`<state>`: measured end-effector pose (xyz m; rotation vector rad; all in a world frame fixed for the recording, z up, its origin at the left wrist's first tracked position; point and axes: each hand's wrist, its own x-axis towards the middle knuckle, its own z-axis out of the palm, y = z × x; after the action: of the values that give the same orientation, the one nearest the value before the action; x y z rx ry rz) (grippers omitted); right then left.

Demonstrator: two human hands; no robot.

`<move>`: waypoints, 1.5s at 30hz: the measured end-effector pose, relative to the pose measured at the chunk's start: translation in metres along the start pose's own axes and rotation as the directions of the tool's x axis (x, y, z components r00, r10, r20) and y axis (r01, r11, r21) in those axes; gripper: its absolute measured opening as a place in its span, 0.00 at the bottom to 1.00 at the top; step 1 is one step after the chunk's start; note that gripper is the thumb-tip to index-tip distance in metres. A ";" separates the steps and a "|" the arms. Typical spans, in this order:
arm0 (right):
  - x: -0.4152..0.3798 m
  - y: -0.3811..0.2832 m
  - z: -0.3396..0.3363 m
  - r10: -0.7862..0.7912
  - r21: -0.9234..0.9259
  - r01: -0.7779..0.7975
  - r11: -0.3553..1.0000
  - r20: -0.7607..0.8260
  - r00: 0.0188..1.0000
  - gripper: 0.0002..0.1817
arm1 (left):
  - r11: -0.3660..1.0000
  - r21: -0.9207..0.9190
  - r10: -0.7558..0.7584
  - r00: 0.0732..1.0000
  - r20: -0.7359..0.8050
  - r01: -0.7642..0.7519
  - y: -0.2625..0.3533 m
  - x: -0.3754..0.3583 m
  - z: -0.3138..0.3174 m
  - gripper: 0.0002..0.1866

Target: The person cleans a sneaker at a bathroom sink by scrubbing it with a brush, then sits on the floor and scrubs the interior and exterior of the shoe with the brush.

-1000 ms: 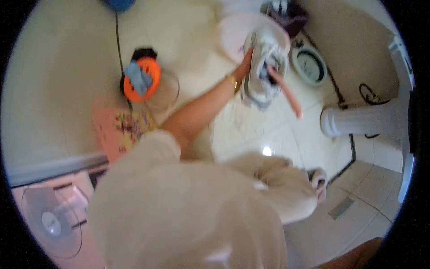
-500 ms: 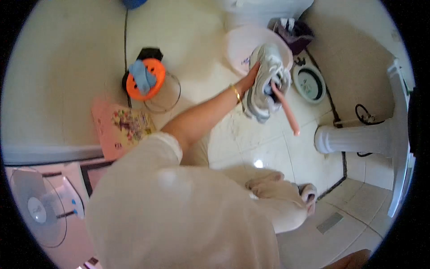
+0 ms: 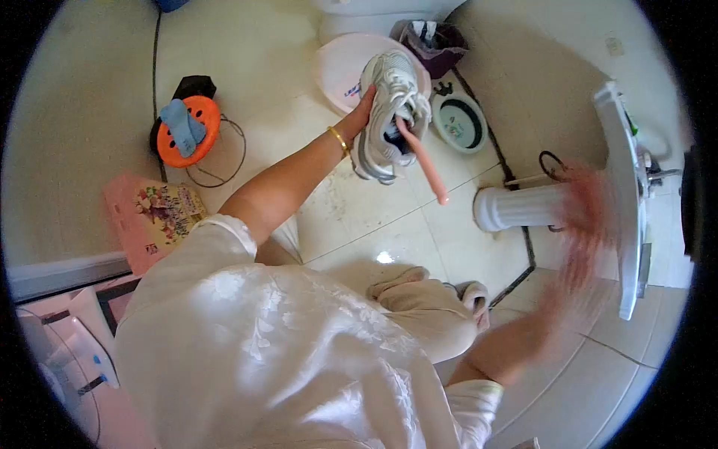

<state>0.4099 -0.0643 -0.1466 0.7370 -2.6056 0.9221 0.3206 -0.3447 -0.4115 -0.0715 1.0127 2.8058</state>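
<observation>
My left hand [image 3: 361, 118], with a gold bracelet at its wrist, holds a pair of white and grey sneakers [image 3: 390, 112] by the side, above the tiled floor. A pink handle [image 3: 425, 163] sticks out of the shoe opening; its other end is hidden inside. Smeared by motion, my right hand [image 3: 587, 217] is in front of the sink pedestal, near the basin edge; its fingers cannot be made out.
Beyond the shoes lie a pale pink basin [image 3: 336, 71], a dark bin [image 3: 441, 60] and a small green-white basin [image 3: 471, 135]. An orange stool [image 3: 209, 110] bears a blue cloth [image 3: 179, 127]. The sink [image 3: 627, 224] stands at right, a pink patterned mat [image 3: 168, 213] at left.
My right arm has come up from the bottom right edge toward the sink. The view has shifted, so the shoes and room appear further left. My left hand still holds the shoes.
</observation>
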 end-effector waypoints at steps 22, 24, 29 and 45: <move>-0.038 0.033 0.137 0.137 0.134 -0.178 0.975 0.269 0.953 0.07 | 0.955 0.289 -0.085 0.996 0.023 0.075 0.028 -0.029 0.043 0.38; -0.023 0.030 0.138 0.253 0.000 -0.268 0.964 0.325 0.911 0.05 | 0.939 0.335 -0.096 0.995 0.025 0.082 0.012 -0.021 0.040 0.39; -0.022 0.019 0.157 0.092 0.125 -0.116 0.985 0.178 0.980 0.07 | 0.943 0.318 -0.107 0.994 0.001 0.101 0.015 -0.021 0.034 0.41; -0.014 0.038 0.181 0.052 -0.025 -0.053 0.998 -0.046 0.998 0.06 | 0.883 0.402 -0.176 0.966 -0.191 0.241 0.009 -0.040 0.068 0.42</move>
<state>0.3839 -0.1512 -0.3086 0.6362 -2.6033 0.9070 0.3591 -0.3130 -0.3493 -0.3214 1.5259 2.3565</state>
